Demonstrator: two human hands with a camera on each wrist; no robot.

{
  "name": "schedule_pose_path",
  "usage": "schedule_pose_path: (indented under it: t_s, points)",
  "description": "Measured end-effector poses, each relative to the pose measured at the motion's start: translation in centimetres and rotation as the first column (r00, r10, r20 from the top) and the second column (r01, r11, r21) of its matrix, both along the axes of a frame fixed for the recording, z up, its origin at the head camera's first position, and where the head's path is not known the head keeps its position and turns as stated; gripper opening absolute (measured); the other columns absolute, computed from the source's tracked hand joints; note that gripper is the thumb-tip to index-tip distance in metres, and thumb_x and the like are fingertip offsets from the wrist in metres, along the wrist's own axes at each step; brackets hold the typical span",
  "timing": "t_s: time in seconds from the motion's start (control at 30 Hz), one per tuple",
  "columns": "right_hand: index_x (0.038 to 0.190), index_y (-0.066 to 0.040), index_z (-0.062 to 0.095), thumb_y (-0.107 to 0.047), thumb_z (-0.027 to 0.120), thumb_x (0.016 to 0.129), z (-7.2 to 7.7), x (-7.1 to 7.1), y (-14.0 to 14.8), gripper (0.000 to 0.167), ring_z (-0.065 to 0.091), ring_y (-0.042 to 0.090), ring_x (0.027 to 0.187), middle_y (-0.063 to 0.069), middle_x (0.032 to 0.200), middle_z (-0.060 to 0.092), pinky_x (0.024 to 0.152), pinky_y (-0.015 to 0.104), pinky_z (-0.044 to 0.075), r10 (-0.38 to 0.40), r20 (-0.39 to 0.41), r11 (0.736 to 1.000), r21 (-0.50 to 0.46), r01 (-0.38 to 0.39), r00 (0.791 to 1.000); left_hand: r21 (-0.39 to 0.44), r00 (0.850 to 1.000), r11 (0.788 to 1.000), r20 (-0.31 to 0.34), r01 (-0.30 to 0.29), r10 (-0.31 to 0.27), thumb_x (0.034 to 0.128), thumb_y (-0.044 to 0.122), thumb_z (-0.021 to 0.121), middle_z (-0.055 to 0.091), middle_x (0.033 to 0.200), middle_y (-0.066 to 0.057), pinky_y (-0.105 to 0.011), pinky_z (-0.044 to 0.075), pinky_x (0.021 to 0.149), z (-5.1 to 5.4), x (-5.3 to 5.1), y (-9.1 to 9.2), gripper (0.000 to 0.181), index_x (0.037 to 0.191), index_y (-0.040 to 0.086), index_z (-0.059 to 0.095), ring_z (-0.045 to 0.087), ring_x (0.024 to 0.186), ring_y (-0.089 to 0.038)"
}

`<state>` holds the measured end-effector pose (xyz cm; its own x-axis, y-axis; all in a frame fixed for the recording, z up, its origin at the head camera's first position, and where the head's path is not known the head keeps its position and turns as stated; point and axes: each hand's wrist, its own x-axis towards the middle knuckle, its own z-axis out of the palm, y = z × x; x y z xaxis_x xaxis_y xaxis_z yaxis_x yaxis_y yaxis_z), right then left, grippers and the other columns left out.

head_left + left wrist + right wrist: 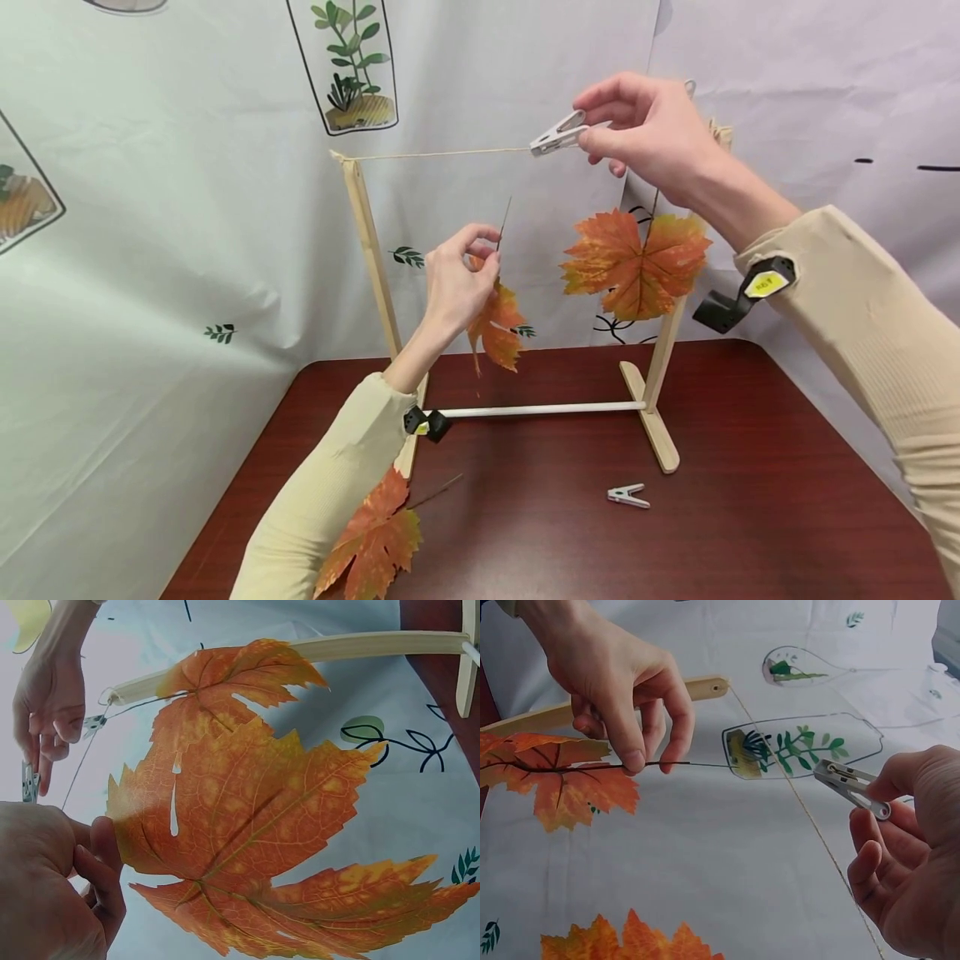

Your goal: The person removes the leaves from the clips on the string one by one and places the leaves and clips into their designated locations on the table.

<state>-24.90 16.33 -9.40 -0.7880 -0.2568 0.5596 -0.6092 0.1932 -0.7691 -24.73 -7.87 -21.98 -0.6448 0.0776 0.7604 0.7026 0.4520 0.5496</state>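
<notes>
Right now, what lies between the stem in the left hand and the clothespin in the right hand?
In the right wrist view, the string crosses the gap between stem and clothespin, with the printed backdrop behind it.

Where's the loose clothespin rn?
Head view, lower right of centre: the loose clothespin lies on the table, just nearer the camera than the stand's right foot.

In the head view, the loose leaf [375,542] and the bench [540,500] both run off the bottom edge. The left grip [461,279] hides part of the held leaf [501,329]; the right wrist [723,187] covers a stretch of the right post [665,358]. The right wrist view's bottom edge crops the hung leaf [630,945]. Lettering on the yellow label [767,285] is too small to read.
</notes>
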Motion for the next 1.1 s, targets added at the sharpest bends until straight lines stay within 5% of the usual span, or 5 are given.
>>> schedule_pose_path:
  t_s: [1.1]
  points:
    - [0.117,-0.005,0.062,0.005,0.065,0.089,-3.1,0.8,1.2,0.03,0.061,0.015,0.063,0.004,0.106,0.072,0.047,0.019,0.044,0.046,0.112,0.999,-0.02,-0.044,0.993,-0.059,0.997,0.995,0.001,-0.081,0.081,0.0854,-0.002,0.067,0.07,0.078,-0.007,-0.023,0.048,0.045,-1.2,0.5,-1.7,0.022,0.105,0.007,0.071,0.062,0.044,-0.012]
